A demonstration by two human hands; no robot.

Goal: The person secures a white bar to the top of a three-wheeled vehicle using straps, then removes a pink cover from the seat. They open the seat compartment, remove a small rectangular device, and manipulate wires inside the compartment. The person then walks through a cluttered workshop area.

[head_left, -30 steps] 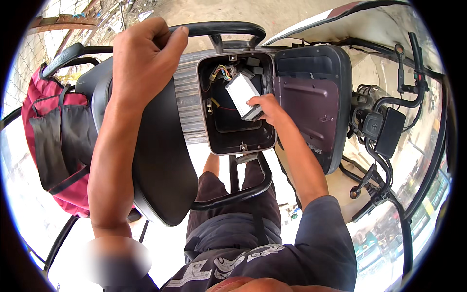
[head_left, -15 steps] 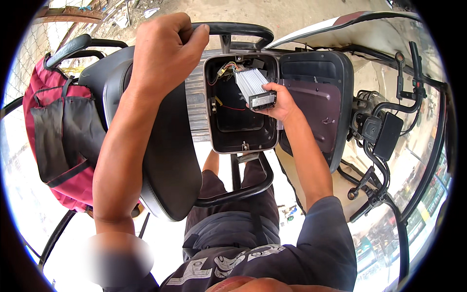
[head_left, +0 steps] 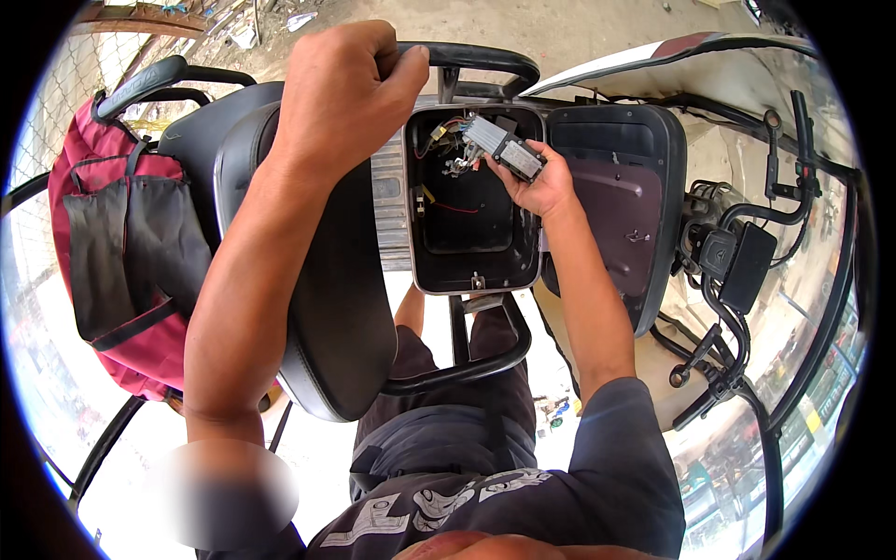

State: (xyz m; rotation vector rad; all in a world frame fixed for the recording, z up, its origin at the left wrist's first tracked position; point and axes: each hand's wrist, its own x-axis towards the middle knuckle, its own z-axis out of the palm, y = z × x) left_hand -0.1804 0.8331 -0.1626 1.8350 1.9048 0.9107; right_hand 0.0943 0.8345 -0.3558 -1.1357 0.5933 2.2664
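My left hand (head_left: pixel 350 98) is closed around the black tubular rail (head_left: pixel 476 56) at the top of the vehicle's seat area. My right hand (head_left: pixel 541 187) holds a silver finned metal box (head_left: pixel 495 140) with a dark end plate, tilted over the right part of an open black compartment (head_left: pixel 467 252). Bunched wires and connectors (head_left: pixel 453 154) hang at the box's far end, and a thin red wire lies lower in the compartment. The compartment's hinged lid (head_left: pixel 611 215), padded and with a maroon panel, is folded open to the right.
A black seat cushion (head_left: pixel 331 308) lies left of the compartment, with a maroon and black bag (head_left: pixel 131 261) beyond it. At the right are handlebars (head_left: pixel 793 168) with a black display (head_left: pixel 747 266). A lower black tube frame (head_left: pixel 504 364) runs below the compartment, above my legs.
The finned box in my right hand has turned and risen, and more connectors show at its end. My left hand has shifted rightward in view with the scene, still on the rail.
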